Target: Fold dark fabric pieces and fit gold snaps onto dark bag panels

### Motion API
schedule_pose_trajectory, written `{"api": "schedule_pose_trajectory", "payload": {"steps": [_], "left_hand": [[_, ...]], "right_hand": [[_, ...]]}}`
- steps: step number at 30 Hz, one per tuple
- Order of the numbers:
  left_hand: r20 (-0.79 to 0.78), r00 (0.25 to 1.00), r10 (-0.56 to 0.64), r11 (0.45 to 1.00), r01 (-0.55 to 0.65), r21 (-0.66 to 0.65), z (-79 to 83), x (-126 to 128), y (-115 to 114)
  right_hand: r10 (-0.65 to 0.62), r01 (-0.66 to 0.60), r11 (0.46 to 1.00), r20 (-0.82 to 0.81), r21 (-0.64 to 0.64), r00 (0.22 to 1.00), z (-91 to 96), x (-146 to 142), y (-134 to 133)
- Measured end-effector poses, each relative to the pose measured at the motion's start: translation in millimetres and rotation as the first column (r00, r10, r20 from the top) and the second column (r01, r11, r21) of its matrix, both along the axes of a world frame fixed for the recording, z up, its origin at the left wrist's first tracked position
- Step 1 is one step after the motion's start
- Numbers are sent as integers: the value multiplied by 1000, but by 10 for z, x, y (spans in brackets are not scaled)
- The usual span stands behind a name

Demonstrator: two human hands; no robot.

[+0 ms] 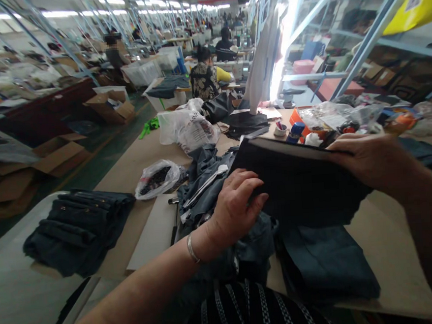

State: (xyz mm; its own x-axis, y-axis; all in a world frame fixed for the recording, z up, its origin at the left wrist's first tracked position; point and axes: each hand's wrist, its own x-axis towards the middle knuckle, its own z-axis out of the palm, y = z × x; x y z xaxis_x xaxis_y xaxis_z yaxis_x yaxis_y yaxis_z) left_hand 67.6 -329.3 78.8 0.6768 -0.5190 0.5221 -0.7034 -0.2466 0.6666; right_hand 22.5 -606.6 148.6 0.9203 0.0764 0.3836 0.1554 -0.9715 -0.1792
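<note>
A dark, nearly black folded garment (299, 186) is held up in front of me, with a pale strip along its top edge. My right hand (367, 159) grips that top edge at the right corner, thumb on the near side. By the left end of the cloth is my left hand (240, 197), its thumb and fingers apart and the fingertips over the cloth; whether they press on it I cannot tell. Below and left of it lies a heap of grey-blue garments (206, 182) with white labels. Another folded dark garment (326, 258) rests on the table beneath the raised cloth.
Folded garments (80, 226) are stacked at the left, near an open plastic bag of small dark pieces (158, 178). Farther back are clear plastic bags (187, 127), a small cup (281, 129) and an orange bin (300, 119). A co-worker (204, 76) sits beyond the table.
</note>
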Motion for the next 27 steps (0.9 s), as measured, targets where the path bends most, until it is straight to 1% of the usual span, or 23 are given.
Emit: {"api": "schedule_pose_trajectory", "payload": {"steps": [1,2,3,4,6,8,9,10,11,13,14,15,16,17,18,19,20,21,22,23,24,25,27], "left_hand": [[-175,984,-21,998,10,-62,-15,-28,-32],[-371,927,-56,992,11,-123,-50,-59,-75],[-555,825,-107,983,3,-185,-101,-91,-126],[-700,693,-173,968,-10,-250,-165,-128,-179],[-844,433,-316,925,-56,-376,-314,-203,-272],[-892,260,-370,896,-153,-417,-471,-261,-315],[-911,200,-360,895,-202,-398,-547,-275,-314],[-931,152,-332,901,-243,-361,-620,-275,-297],[-948,113,-299,908,-271,-319,-688,-263,-269],[-964,72,-254,921,-287,-264,-797,-213,-192],[-967,75,-244,921,-293,-255,-830,-187,-151],[-967,93,-238,920,-299,-255,-843,-168,-111],[-963,116,-242,919,-292,-266,-834,-163,-77],[-956,134,-261,921,-261,-288,-800,-177,-47],[-947,130,-294,929,-194,-315,-744,-210,-23],[-933,86,-348,931,-88,-355,-668,-262,-5],[-913,-1,-408,911,59,-408,-580,-325,7],[-887,-110,-448,861,212,-462,-491,-390,14],[-864,-208,-458,794,340,-503,-410,-447,16],[-851,-273,-449,735,429,-525,-348,-483,13],[-848,-297,-438,704,473,-529,-312,-491,9],[-853,-280,-441,715,465,-522,-306,-465,6],[-868,-178,-464,808,317,-497,-372,-321,21]], "right_hand": [[-9,8,1000,49,8,999,54,-65,-23],[-1,1,1000,64,-1,998,57,-125,7],[16,-16,1000,48,-3,999,1,-176,86],[24,-25,999,17,39,1000,-115,-216,209],[51,-33,983,-93,181,994,-495,-255,534],[76,17,913,-210,407,975,-975,-255,874],[102,61,834,-261,548,960,-1207,-250,1019],[141,120,715,-310,689,940,-1414,-246,1136],[185,189,570,-349,800,919,-1586,-244,1218],[283,321,278,-397,905,873,-1807,-244,1277],[311,365,178,-404,914,860,-1862,-241,1256],[320,384,126,-404,915,857,-1888,-233,1205],[309,374,116,-391,920,867,-1894,-218,1131],[290,341,142,-368,929,883,-1890,-193,1039],[267,300,196,-345,934,900,-1882,-161,937],[241,274,257,-336,927,910,-1877,-121,831],[221,274,308,-349,911,911,-1877,-76,728],[206,297,340,-379,892,902,-1883,-30,635],[193,336,349,-417,875,888,-1894,14,559],[187,376,340,-454,862,871,-1904,52,502],[187,407,318,-478,856,858,-1908,80,467],[198,425,290,-489,857,850,-1899,91,454],[248,436,218,-482,873,840,-1824,48,476]]}}
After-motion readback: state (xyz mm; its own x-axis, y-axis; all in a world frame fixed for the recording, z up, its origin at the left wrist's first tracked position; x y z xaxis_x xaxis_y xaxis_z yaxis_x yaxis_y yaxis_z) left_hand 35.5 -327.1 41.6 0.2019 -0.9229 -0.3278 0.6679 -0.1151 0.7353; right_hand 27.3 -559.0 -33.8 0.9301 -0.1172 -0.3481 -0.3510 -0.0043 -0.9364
